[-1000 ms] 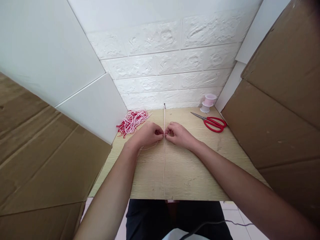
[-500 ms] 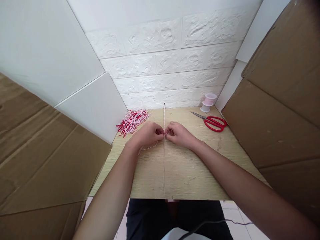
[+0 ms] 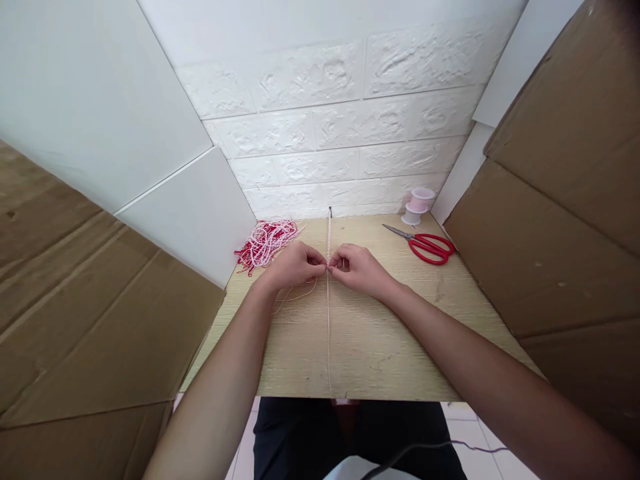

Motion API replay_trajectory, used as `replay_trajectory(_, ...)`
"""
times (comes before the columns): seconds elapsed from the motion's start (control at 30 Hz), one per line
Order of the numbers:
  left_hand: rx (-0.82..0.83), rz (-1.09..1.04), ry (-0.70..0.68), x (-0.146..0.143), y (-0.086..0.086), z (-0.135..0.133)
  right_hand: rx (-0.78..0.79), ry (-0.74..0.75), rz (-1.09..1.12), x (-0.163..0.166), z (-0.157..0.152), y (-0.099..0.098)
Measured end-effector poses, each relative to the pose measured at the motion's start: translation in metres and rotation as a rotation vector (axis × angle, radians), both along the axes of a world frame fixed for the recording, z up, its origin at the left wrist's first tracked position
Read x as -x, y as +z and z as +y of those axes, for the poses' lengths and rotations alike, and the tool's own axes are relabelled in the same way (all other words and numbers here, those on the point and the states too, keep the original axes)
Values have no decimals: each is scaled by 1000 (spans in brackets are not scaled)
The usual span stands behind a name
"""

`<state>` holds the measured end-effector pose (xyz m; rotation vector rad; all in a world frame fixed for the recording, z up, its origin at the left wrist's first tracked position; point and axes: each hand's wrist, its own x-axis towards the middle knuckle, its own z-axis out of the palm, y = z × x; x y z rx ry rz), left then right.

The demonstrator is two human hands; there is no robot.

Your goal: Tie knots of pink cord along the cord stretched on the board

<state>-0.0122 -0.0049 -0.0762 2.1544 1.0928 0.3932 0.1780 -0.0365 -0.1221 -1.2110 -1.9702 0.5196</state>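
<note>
A thin pale pink cord [image 3: 329, 333] runs straight down the middle of the wooden table [image 3: 380, 340], from a small hook at the back wall to the front edge. My left hand [image 3: 294, 265] and my right hand [image 3: 356, 267] meet on either side of it, fingertips pinched together at the cord. The part above my hands looks knotted or braided. A loose strand curls on the table under my left hand.
A heap of red and pink cords [image 3: 265, 241] lies at the back left. Red-handled scissors [image 3: 425, 245] and two pale pink spools [image 3: 417, 204] sit at the back right. Cardboard panels [image 3: 560, 200] close in both sides; a white brick wall stands behind.
My hands stay pinched on the cord at the same spot; only small finger movements show.
</note>
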Motion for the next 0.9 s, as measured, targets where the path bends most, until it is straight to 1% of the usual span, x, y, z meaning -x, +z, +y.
replay_trajectory(0.27,-40,27,-11,0,-1,1,34,-40,16,4,-1,0)
replay_trajectory(0.5,-69,19,-13,0,-3,1,72,-111,49,9,-1,-1)
replay_trajectory(0.7,3,-6,-12,0,-2,0,93,-99,50,10,-1,-1)
replay_trajectory(0.9,25,-15,0,1,0,0,37,-103,15,7,-2,1)
